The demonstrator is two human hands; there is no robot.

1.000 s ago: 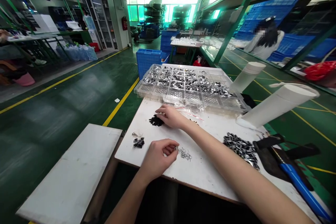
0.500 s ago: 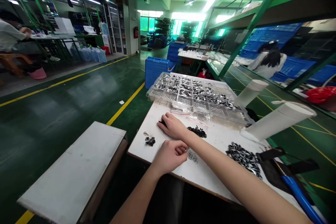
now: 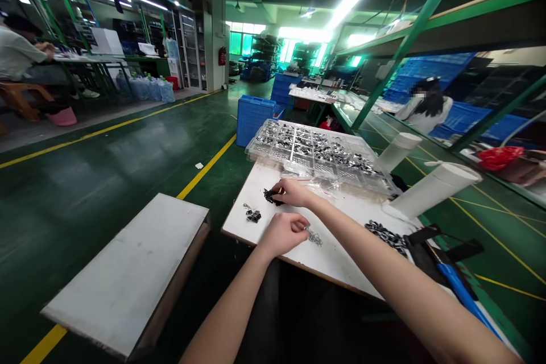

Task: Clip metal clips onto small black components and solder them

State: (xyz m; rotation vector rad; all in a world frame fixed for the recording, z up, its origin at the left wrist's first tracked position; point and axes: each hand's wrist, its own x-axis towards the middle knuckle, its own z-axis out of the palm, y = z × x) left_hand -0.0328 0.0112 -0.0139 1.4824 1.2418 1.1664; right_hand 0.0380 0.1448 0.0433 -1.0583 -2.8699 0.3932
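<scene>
My right hand (image 3: 292,191) reaches across my left arm to a pile of small black pieces (image 3: 271,197) near the left side of the white table (image 3: 251,187). Its fingers are closed at the pile's edge, with black pieces at the fingertips. Closer to me, my left hand (image 3: 285,233) has its fingers curled and the thumb near the forefinger. Whatever it pinches is too small to make out. Just right of its fingertips lies a small heap of silvery parts (image 3: 314,237). A few black and shiny clips (image 3: 253,215) lie left of my hands.
A clear compartment tray (image 3: 315,148) full of shiny parts stands at the back, with plastic bags (image 3: 315,182) before it. To the right are a dark shiny heap (image 3: 386,236), white rolls (image 3: 435,190) and a blue-handled tool (image 3: 458,284). A low white bench (image 3: 128,267) stands left.
My right hand has lifted and drawn back rightward, baring the black pieces that were under it. The black pile formerly seen beside the forearm no longer shows. My left hand has barely moved.
</scene>
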